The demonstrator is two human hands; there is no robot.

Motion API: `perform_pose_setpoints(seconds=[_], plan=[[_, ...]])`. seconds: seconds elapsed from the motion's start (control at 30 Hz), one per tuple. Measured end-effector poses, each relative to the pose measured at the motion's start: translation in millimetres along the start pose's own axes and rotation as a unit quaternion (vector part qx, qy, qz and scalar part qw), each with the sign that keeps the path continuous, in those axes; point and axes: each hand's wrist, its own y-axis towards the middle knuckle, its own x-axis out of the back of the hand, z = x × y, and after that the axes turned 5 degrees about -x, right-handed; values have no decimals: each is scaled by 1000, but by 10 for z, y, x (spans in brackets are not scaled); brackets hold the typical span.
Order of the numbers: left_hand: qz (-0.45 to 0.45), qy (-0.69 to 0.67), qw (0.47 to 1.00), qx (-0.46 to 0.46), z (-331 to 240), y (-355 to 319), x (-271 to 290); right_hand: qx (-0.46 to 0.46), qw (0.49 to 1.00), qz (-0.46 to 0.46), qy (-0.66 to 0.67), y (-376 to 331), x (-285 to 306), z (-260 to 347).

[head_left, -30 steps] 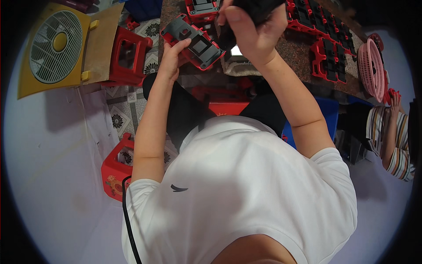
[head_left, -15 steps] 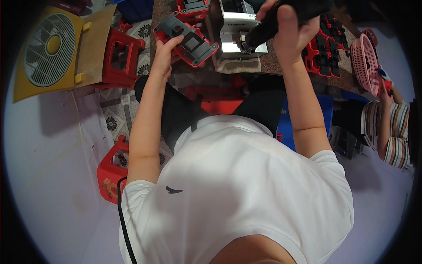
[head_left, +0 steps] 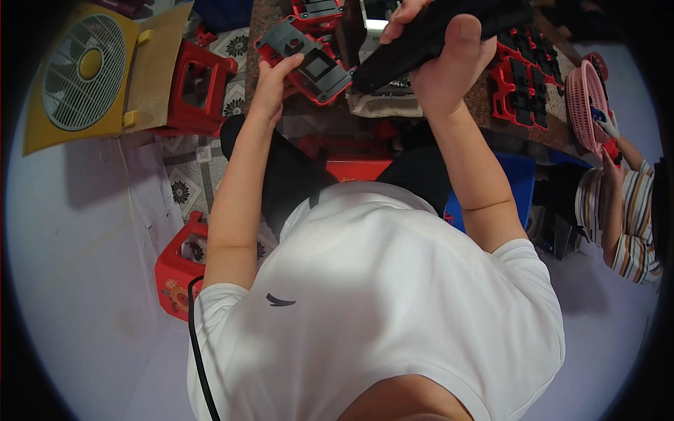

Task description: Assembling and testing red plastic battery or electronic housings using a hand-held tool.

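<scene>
My left hand (head_left: 270,90) grips a red and grey plastic housing (head_left: 303,43) by its near left side, thumb on top. The grey upper face has a rectangular opening, and the housing is tilted. My right hand (head_left: 449,77) is closed around a black power screwdriver (head_left: 397,62). Its dark tip end reaches left to the housing's right corner; whether it touches a screw there I cannot tell. Beneath the screwdriver, partly hidden, stands a shiny metal device (head_left: 371,43) on the table.
Several red and black plastic parts (head_left: 521,91) lie on the table's right, beside a pink basket (head_left: 584,98). More red-grey housings (head_left: 319,10) lie at the back. A co-worker in a striped shirt (head_left: 635,210) works at right. A yellow fan (head_left: 88,67) and red stools (head_left: 203,88) stand at left.
My right hand has brought the screwdriver left, from over the metal device to the housing's right corner. The housing has shifted slightly. The co-worker's hands have moved at the basket.
</scene>
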Motion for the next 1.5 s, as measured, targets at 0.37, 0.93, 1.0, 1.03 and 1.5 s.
perform_pose_setpoints(seconds=[0.37,0.93,1.0,1.03,1.5], plan=[[-8,-8,999,-32,-11,-7,-15,-5,998,35,-59,-130,-306,-190],[2,-47,998,-35,62,15,-22,-96,993,74,17,68,-268,-115],[5,-44,998,-40,80,-1,37,-61,997,36,-10,145,-109,103],[3,-35,998,-51,44,4,34,-29,998,25,-47,188,-19,174],[56,11,998,5,-6,-67,125,-44,984,47,-168,233,419,2]])
